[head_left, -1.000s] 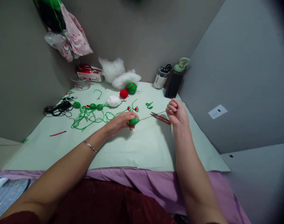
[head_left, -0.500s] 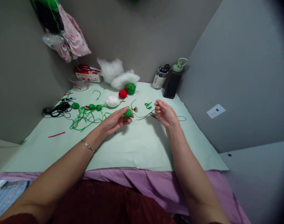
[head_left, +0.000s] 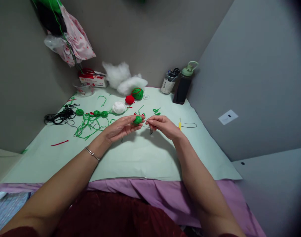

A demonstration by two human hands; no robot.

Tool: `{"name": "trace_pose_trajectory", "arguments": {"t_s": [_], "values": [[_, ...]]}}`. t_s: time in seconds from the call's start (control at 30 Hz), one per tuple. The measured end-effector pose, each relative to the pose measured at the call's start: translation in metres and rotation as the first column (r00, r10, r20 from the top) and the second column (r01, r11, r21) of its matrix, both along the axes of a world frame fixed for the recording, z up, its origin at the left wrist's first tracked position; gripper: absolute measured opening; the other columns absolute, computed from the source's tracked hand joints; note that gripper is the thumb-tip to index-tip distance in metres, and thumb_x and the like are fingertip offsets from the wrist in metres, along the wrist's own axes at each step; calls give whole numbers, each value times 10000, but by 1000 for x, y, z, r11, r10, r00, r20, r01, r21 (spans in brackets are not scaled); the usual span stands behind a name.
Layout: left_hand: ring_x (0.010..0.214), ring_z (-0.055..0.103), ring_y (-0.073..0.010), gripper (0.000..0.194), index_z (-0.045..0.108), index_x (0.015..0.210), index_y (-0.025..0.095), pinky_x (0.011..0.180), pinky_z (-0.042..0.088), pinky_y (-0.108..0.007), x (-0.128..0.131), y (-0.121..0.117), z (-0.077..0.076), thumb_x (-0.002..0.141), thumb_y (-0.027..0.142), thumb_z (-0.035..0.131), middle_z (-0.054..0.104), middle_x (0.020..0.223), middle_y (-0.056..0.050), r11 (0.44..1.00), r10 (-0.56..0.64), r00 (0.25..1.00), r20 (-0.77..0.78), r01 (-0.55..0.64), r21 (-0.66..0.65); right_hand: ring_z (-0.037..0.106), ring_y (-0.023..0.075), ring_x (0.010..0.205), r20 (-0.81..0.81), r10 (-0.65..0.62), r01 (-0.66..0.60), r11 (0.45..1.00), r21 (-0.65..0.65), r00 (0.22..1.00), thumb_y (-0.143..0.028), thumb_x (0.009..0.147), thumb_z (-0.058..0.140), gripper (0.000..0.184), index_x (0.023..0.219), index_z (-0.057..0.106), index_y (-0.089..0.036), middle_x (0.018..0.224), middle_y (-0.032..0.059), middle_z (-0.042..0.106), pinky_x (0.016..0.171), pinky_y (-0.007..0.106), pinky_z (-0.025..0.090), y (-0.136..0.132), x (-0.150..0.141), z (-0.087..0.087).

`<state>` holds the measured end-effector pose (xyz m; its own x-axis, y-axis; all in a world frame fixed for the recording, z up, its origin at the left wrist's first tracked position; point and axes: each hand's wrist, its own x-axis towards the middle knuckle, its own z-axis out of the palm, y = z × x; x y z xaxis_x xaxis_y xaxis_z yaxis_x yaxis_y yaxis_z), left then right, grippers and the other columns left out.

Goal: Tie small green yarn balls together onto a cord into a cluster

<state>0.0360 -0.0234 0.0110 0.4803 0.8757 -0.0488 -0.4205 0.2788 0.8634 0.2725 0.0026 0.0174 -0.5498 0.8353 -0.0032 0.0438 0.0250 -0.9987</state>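
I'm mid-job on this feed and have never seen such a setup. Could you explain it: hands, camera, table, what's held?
There's no machine: these are a person's bare hands, seen by one camera worn on the head, looking forward and down. The left hand holds a small green piece. The right hand pinches something thin and dark, thread or needle; it's too small to tell. On the table lie green yarn, black cord, a white ball and a red ball. Stuffing and a bottle stand behind.

left hand [head_left: 120,127] cupped, right hand [head_left: 164,125] just beside, fingers [head_left: 152,121] pinched (forearms [head_left: 64,179] slanting inward)
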Motion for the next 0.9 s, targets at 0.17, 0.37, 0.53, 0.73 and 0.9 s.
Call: {"name": "trace_pose_trajectory", "arguments": {"t_s": [0.17,0.37,0.53,0.73,0.9], "values": [[877,683,-132,398,729,1162,191,905,551,-308,-1,-1,1,801,329,825,728,1085,-61,997,-62,992,-112,68,44,327,68,543,-86,31,-38,996,-86,996,-404,841,749,261,821,701,-148,584,-54,425,526,226,265,-3,6,8],[682,609,-124,349,722,1002,163,737,509,-314,10,3,-14,766,400,822,713,870,-42,980,104,962,-254,-57,188,176,58,515,-196,-46,6,979,-202,979,-389,798,777,267,789,653,-153,555,-96,262,500,227,156,-1,-1,6],[742,656,-139,350,716,1070,198,788,513,-328,9,4,-18,767,340,819,700,906,-23,971,129,948,-292,-61,231,146,58,513,-235,-114,50,964,-260,965,-388,751,804,291,794,637,-154,560,-107,215,484,219,136,0,-7,4],[860,703,-182,428,680,1103,208,830,551,-359,12,-2,-14,708,237,841,719,996,-40,967,74,966,-247,-9,255,178,57,509,-223,-118,66,971,-230,968,-426,756,791,321,871,690,-144,551,-100,289,488,229,136,-5,-10,9],[909,684,-195,365,669,1059,198,850,542,-373,15,-2,-14,735,267,820,723,1003,-54,922,250,917,-310,-128,366,315,60,508,-150,-109,96,991,-89,983,-438,800,759,310,893,729,-144,545,-66,451,501,232,211,-13,-17,10]]}}
